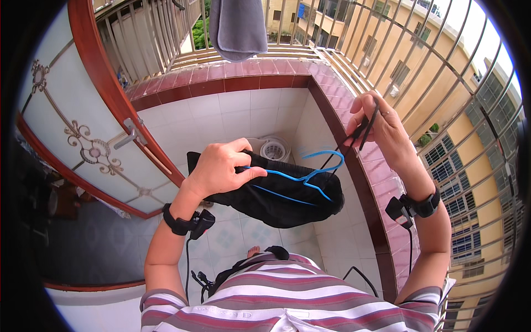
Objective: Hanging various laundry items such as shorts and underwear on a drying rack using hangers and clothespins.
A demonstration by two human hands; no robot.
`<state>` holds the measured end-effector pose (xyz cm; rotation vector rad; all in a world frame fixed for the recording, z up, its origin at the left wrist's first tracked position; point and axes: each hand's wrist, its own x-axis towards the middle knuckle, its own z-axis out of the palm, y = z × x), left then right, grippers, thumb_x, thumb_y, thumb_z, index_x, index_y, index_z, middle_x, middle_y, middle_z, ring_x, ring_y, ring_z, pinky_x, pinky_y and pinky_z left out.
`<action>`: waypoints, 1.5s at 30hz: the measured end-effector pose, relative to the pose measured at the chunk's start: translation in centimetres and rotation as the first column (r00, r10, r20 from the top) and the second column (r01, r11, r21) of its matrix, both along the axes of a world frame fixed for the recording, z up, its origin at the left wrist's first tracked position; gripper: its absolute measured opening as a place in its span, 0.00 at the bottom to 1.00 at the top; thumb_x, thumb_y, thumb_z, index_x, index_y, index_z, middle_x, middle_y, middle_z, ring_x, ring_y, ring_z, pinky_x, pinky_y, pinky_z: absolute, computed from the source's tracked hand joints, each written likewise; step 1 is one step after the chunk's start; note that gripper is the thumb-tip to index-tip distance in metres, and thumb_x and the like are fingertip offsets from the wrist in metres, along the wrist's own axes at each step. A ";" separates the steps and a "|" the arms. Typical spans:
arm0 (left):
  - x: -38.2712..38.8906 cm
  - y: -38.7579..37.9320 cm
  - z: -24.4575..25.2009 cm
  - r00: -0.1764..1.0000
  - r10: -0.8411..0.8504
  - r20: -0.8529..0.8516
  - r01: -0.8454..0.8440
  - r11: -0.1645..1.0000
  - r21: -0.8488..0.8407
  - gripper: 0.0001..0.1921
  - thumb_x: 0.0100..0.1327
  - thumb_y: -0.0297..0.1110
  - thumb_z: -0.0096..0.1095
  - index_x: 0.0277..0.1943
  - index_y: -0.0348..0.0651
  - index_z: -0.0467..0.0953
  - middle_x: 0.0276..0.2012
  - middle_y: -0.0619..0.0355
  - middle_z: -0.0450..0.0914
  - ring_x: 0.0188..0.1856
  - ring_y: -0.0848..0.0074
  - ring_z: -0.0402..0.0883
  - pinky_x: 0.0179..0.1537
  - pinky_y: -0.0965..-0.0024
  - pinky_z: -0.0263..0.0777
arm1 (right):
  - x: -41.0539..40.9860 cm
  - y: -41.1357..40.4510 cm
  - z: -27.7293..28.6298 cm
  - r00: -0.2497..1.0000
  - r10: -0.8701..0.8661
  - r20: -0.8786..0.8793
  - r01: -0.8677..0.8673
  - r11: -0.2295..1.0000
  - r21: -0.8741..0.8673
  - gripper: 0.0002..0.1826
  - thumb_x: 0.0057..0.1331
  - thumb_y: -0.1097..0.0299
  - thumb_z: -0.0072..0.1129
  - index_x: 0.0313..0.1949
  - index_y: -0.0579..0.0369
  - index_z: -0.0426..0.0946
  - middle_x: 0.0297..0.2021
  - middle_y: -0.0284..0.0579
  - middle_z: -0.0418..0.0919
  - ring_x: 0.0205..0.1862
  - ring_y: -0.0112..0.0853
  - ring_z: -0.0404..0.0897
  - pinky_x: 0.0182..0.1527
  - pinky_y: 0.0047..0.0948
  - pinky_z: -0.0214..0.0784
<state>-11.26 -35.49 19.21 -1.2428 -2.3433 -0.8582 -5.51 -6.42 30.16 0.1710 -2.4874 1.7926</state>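
Note:
A black garment (278, 207) with a gathered waistband hangs before me over the balcony floor. Inside its opening sits a blue clothes hanger (305, 179), its hook curving up to the right. My left hand (226, 168) grips the left end of the hanger together with the waistband, thumb laid along the blue wire. Up and to the right, my right hand (373, 118) pinches a black drawstring (357, 132). The strands run down past the hanger's hook to the garment's right side. The garment hides the lower part of the hanger.
A door (89, 141) with frosted panels and a metal handle (130, 133) stands at the left. Metal bars (406, 62) and a tiled ledge (332, 83) enclose the balcony. A grey towel (238, 31) hangs at the top. A white plastic basket (274, 148) sits on the floor behind the garment.

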 end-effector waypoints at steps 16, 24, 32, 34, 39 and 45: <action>-0.2 -1.0 -1.2 0.924 0.383 -0.002 -0.381 0.918 0.115 0.22 0.54 0.47 0.69 0.18 0.36 0.74 0.25 0.55 0.74 0.19 0.62 0.71 0.22 0.66 0.62 | 1.6 -2.9 0.2 0.891 0.214 -0.400 -0.058 0.928 0.368 0.08 0.71 0.79 0.38 0.44 0.61 0.69 0.38 0.45 0.76 0.40 0.27 0.79 0.36 0.24 0.73; 0.0 -2.6 -1.2 0.973 0.229 0.022 -0.230 0.967 0.109 0.20 0.53 0.44 0.70 0.18 0.36 0.74 0.25 0.56 0.75 0.18 0.66 0.70 0.21 0.69 0.62 | -0.5 0.3 0.5 1.000 -0.014 0.005 0.014 0.998 0.060 0.18 0.74 0.52 0.37 0.42 0.53 0.69 0.30 0.37 0.75 0.30 0.22 0.78 0.29 0.21 0.72; 0.4 -1.6 -2.5 0.991 0.129 0.042 -0.132 0.987 0.090 0.22 0.55 0.50 0.68 0.16 0.39 0.76 0.26 0.61 0.77 0.17 0.68 0.73 0.21 0.69 0.64 | -0.7 0.4 -0.3 0.991 0.127 0.042 -0.128 0.992 0.010 0.22 0.73 0.49 0.39 0.43 0.56 0.71 0.30 0.38 0.77 0.33 0.22 0.77 0.34 0.20 0.71; 0.6 -1.0 -2.9 0.992 0.116 0.047 -0.119 0.991 0.068 0.23 0.53 0.49 0.69 0.16 0.37 0.74 0.27 0.57 0.78 0.17 0.68 0.71 0.20 0.70 0.63 | -0.1 -1.8 0.2 0.972 0.236 0.005 -0.236 0.969 0.072 0.22 0.74 0.51 0.37 0.45 0.59 0.71 0.35 0.38 0.76 0.37 0.22 0.77 0.37 0.22 0.72; 0.6 0.4 -3.6 0.991 0.134 0.028 -0.134 0.991 0.003 0.25 0.54 0.52 0.66 0.15 0.38 0.75 0.28 0.58 0.79 0.18 0.65 0.73 0.22 0.67 0.65 | -0.8 -3.5 -0.5 0.926 0.336 -0.170 -0.322 0.941 0.104 0.21 0.73 0.53 0.39 0.45 0.60 0.71 0.37 0.41 0.75 0.44 0.29 0.79 0.44 0.25 0.73; -0.1 -0.5 -4.6 0.978 0.202 0.047 -0.201 0.979 -0.025 0.25 0.54 0.53 0.66 0.15 0.38 0.75 0.27 0.58 0.79 0.19 0.63 0.74 0.23 0.66 0.66 | -0.2 -2.0 0.6 0.971 0.159 -0.181 -0.178 0.980 -0.093 0.21 0.73 0.51 0.39 0.40 0.59 0.69 0.33 0.39 0.74 0.40 0.33 0.82 0.37 0.24 0.75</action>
